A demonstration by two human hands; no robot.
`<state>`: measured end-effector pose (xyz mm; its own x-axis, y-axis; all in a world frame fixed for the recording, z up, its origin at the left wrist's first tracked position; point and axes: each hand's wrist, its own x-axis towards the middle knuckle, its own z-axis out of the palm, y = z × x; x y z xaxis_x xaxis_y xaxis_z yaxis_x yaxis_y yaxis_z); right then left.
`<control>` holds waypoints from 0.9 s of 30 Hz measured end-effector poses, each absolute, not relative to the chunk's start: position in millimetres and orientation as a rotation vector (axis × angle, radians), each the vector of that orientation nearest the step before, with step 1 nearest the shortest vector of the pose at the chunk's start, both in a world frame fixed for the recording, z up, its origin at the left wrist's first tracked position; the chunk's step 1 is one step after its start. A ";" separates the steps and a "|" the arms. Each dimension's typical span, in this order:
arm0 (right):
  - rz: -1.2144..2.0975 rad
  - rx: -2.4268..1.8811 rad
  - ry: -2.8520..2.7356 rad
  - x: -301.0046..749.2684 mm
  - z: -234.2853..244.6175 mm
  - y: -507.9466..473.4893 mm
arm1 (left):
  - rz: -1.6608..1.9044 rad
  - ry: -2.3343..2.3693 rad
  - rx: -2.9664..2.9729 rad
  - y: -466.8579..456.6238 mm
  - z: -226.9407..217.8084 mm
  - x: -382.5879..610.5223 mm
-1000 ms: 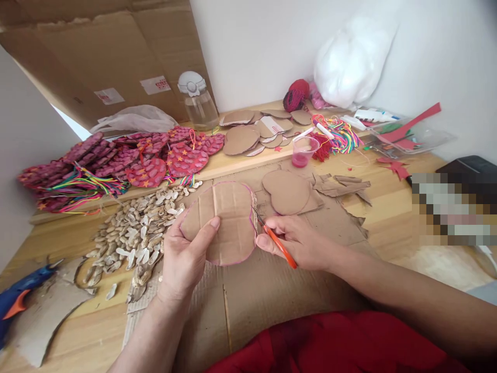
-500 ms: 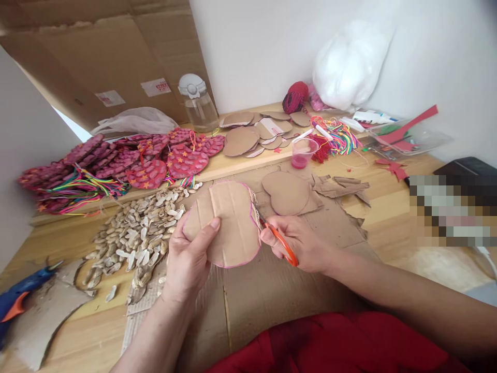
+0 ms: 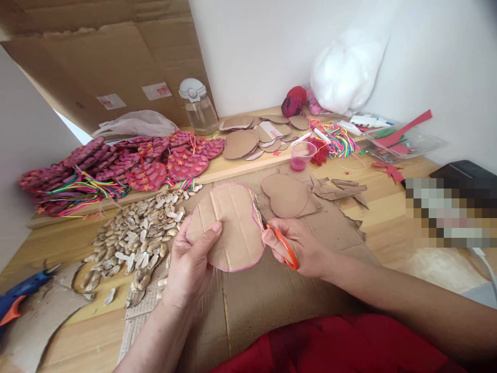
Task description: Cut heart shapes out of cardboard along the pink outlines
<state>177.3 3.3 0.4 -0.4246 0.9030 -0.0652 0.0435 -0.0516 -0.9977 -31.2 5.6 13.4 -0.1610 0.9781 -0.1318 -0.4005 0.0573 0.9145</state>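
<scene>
My left hand (image 3: pixel 196 256) grips a rounded cardboard cutout (image 3: pixel 229 228) by its left side, thumb on top. A pink line runs along the cutout's edge, with a notch on its right side. At that notch, my right hand (image 3: pixel 301 246) holds orange-handled scissors (image 3: pixel 286 248), the blades against the cardboard's ragged edge. How far apart the blades are, I cannot tell. Just beyond my right hand lies another notched cardboard piece (image 3: pixel 285 194) on a larger cardboard sheet (image 3: pixel 267 305).
Peanut shells (image 3: pixel 143 238) spread left of my hands, with a blue glue gun (image 3: pixel 23 295) farther left. Decorated red pieces (image 3: pixel 151 160), a water bottle (image 3: pixel 200 109) and cardboard ovals (image 3: pixel 240 144) line the back. A plastic cup (image 3: pixel 303 155) and cardboard scraps (image 3: pixel 341 189) are at right.
The cutout has turned slightly in my left hand and its lower right side sits a little farther right. The scissors stay at the notch. The camera view has shifted slightly.
</scene>
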 end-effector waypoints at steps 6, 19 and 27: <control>1.519 -1.011 -1.504 176.1 0.9 4.0 | 1.402 1.064 0.745 4.3 15.1 -31.3; 1.649 -1.076 -1.606 183.7 6.5 9.9 | 1.196 1.081 0.749 7.3 24.0 -39.7; 1.729 -1.038 -1.517 186.5 9.2 11.0 | 1.191 1.124 0.725 3.7 27.2 -34.5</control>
<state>186.5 11.0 9.2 -0.5078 0.8460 -0.1627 0.0514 -0.1588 -0.9860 -34.5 3.7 27.2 -0.0184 0.9585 -0.2845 -0.3397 0.2616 0.9034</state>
